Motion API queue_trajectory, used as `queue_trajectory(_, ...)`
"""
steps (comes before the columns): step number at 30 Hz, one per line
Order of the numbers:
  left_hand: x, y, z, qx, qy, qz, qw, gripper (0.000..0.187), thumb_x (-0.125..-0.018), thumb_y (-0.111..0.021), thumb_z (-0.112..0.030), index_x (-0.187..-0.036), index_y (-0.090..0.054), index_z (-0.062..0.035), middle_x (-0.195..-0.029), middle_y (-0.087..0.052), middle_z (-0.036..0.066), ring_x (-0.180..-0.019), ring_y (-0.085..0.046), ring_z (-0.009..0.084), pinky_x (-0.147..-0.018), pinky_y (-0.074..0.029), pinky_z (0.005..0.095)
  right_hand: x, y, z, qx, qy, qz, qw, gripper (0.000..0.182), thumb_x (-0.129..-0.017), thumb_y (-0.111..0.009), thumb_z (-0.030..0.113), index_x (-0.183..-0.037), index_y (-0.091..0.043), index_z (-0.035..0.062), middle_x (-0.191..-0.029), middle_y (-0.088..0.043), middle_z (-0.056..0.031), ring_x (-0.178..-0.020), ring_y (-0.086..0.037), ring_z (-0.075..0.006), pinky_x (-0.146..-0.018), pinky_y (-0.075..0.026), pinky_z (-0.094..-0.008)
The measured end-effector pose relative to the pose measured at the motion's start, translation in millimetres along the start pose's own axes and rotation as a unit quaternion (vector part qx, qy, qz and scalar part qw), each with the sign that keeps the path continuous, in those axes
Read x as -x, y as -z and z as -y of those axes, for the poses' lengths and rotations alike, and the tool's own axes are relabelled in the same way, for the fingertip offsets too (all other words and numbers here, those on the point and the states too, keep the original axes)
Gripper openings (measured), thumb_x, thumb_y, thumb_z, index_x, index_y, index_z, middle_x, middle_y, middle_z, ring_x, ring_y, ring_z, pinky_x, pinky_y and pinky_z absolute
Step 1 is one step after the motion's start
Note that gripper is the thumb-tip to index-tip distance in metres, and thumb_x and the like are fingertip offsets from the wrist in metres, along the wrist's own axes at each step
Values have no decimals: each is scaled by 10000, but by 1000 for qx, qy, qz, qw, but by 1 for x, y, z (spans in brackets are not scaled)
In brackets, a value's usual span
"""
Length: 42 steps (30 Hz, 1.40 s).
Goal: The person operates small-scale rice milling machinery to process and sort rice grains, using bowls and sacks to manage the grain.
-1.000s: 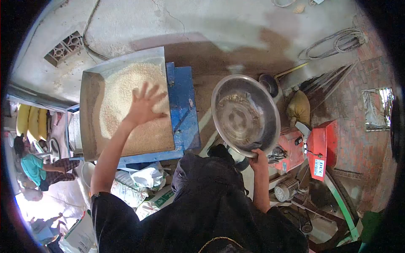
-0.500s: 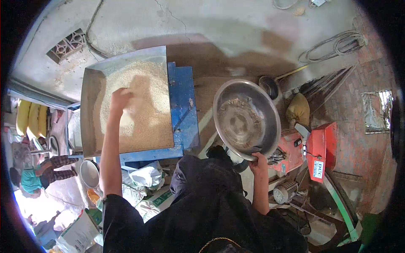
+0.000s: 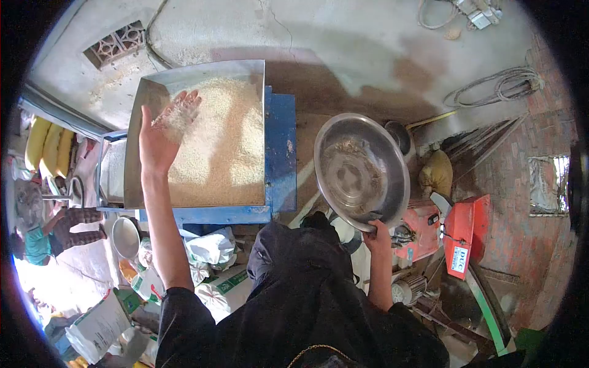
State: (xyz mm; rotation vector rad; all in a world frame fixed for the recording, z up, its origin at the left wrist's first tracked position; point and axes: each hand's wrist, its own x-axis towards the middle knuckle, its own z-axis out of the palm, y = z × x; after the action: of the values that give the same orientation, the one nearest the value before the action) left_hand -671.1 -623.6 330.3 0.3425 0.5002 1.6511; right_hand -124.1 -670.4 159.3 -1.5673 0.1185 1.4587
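My left hand [image 3: 161, 147] is over the left part of a metal hopper [image 3: 132, 190], palm up with the fingers stretched out. A small heap of pale rice grains [image 3: 176, 118] lies on its palm and fingers. More rice [image 3: 230, 138] fills much of the hopper, which rests on a blue machine frame [image 3: 282, 153]. My right hand [image 3: 378, 238] grips the near rim of a wide metal basin [image 3: 391, 184]. The basin is tilted, with its inside facing me; a dusty residue shows on its bottom.
A red machine [image 3: 469, 227] and a motor [image 3: 410, 289] stand to the right, near a tied sack [image 3: 436, 175]. Plastic bags [image 3: 211, 246] and a smaller basin [image 3: 126, 238] are at the lower left. Another person [image 3: 38, 244] is at the far left.
My left hand has turned palm up, and grains now show on it. The basin remains in my right hand, while the whole view has shifted slightly.
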Motion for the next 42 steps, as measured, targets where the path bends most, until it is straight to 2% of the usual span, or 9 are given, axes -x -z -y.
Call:
queue_trajectory(2,0,18,-7,-235,-6,-18,972,658,-921,-241,-486,-1303,-306,45,-1316,-369,212,-1250,-317,320,-1049,-200,438,13,-10,1,-6,14,37,999,248,-703,-543,6,-940,-473,28,-958,-522,-94,-861,-540,-262,-798,-484,-394)
queue_trajectory(6,-11,169,-26,-854,65,-123,501,818,-820,-281,-666,-1250,-423,15,-1246,-449,234,-1221,-370,330,-1011,-271,380,5,-3,-4,11,7,36,999,254,-699,-554,2,-938,-475,33,-948,-518,-88,-855,-536,-249,-756,-482,-365)
queue_trajectory(8,5,127,-25,-855,288,-177,394,830,-798,-273,-697,-1141,-533,12,-1119,-528,268,-1149,-442,362,-968,-328,375,26,-19,-5,17,26,-17,999,171,-717,-524,-17,-870,-461,22,-936,-475,-97,-816,-524,-246,-763,-471,-375)
queue_trajectory(12,12,112,-9,-844,347,-148,380,851,-765,-283,-733,-1051,-595,5,-1017,-576,268,-1071,-500,387,-929,-365,395,14,-2,-7,42,-10,-24,999,146,-718,-521,-10,-845,-458,27,-923,-473,-90,-818,-518,-233,-758,-456,-368)
queue_trajectory(18,-3,116,29,-870,275,-62,405,819,-738,-356,-731,-1038,-605,-10,-985,-602,239,-981,-556,372,-872,-402,394,1,4,-22,-24,0,43,999,200,-712,-536,-10,-883,-435,9,-885,-500,-102,-768,-559,-255,-710,-525,-357)
queue_trajectory(27,-29,106,58,-654,277,-139,690,509,-746,-648,-379,-958,-594,81,-803,-615,119,-707,-583,155,-510,-448,303,10,-28,-20,-36,-23,62,997,156,-723,-520,-9,-852,-433,-1,-891,-478,-123,-839,-547,-290,-790,-506,-428)
queue_trajectory(29,-33,130,64,-425,227,-153,863,408,-806,-588,-279,-1046,-557,50,-916,-604,126,-767,-587,169,-578,-480,313,13,-33,-17,11,-2,46,999,199,-728,-520,11,-902,-437,-37,-885,-515,-129,-785,-580,-264,-698,-555,-374)
queue_trajectory(32,-29,117,51,-260,164,-116,944,306,-860,-495,-164,-1104,-520,19,-1047,-570,134,-878,-578,196,-711,-497,325,12,-29,-14,38,19,74,996,194,-705,-549,16,-883,-474,8,-814,-532,-83,-710,-576,-228,-621,-533,-330)
queue_trajectory(42,-25,11,-2,20,7,-10,1000,645,-934,-220,-445,-1287,-267,93,-1302,-357,244,-1223,-347,336,-1048,-256,430,-10,-14,-17,66,23,81,994,211,-690,-568,12,-883,-485,27,-804,-552,-72,-705,-576,-226,-641,-517,-317)
